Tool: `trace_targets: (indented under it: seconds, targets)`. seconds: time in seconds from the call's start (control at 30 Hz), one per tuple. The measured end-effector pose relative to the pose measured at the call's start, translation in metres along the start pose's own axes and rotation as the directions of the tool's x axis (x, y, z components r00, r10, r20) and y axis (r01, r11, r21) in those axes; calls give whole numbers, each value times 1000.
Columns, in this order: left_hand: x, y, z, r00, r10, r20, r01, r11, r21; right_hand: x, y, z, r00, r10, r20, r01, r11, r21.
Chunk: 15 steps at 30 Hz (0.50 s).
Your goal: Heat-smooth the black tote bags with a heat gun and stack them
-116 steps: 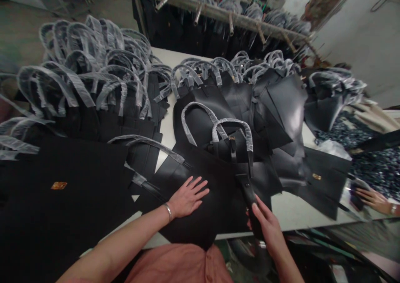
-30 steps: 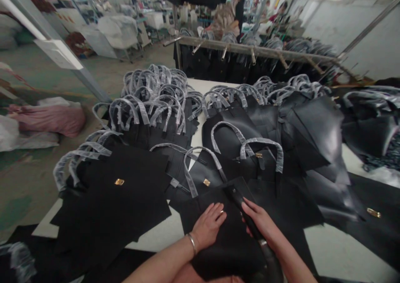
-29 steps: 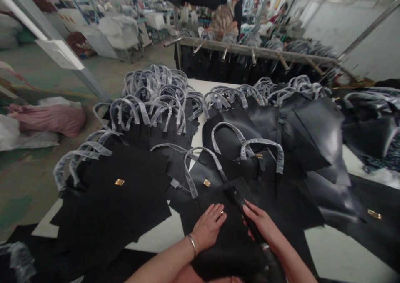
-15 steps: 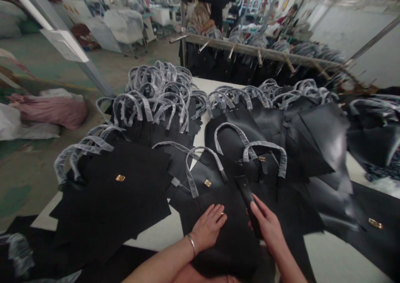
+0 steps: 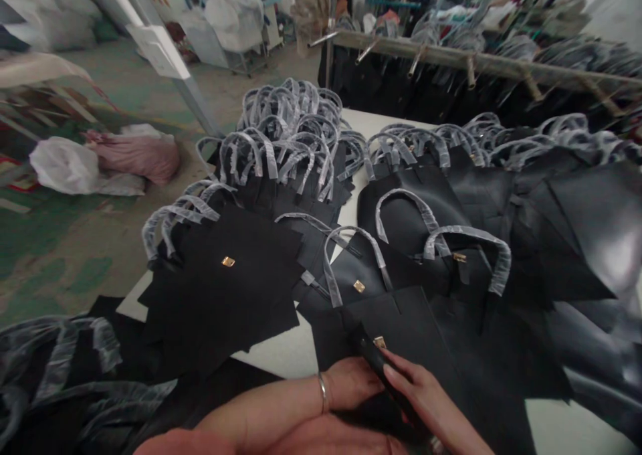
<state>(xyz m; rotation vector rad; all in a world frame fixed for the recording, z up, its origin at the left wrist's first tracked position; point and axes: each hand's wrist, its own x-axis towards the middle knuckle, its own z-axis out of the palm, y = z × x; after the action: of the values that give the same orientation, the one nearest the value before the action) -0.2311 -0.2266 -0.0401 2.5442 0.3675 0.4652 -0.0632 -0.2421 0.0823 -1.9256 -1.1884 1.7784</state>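
In my right hand (image 5: 414,381) is a long, narrow black strap-like piece (image 5: 368,348), slanting up to the left; its exact kind is unclear. My left hand (image 5: 351,381), with a bangle at the wrist, lies low on a black bag panel (image 5: 411,314), its fingers hidden behind the black piece. A small gold clasp (image 5: 380,342) shows on this panel just above the hands. Beyond it lies another black bag with a gold clasp (image 5: 359,286) and a plastic-wrapped handle (image 5: 351,234).
Stacked black bags (image 5: 235,294) lie to the left, with many wrapped handles (image 5: 291,120) behind. More black bags (image 5: 566,221) cover the right of the white table (image 5: 281,351). A metal rack (image 5: 451,53) stands behind, a post (image 5: 170,67) at left, and sacks (image 5: 135,154) on the floor.
The black piece in my right hand has swung left across my left hand. My left hand has turned and slid down and right. The view has shifted left.
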Motion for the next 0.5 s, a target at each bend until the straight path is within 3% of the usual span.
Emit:
trace_targets:
  seconds: [0.13,0.5]
  targets:
    - [-2,-1,-4,997,0,81,6,996,-85,10,-7,5,999,29,16,-28,999,-15]
    - [3,0,-12,1000,5,29,-1,988,-157,23,-27,12,999,1,39,1,999,-54]
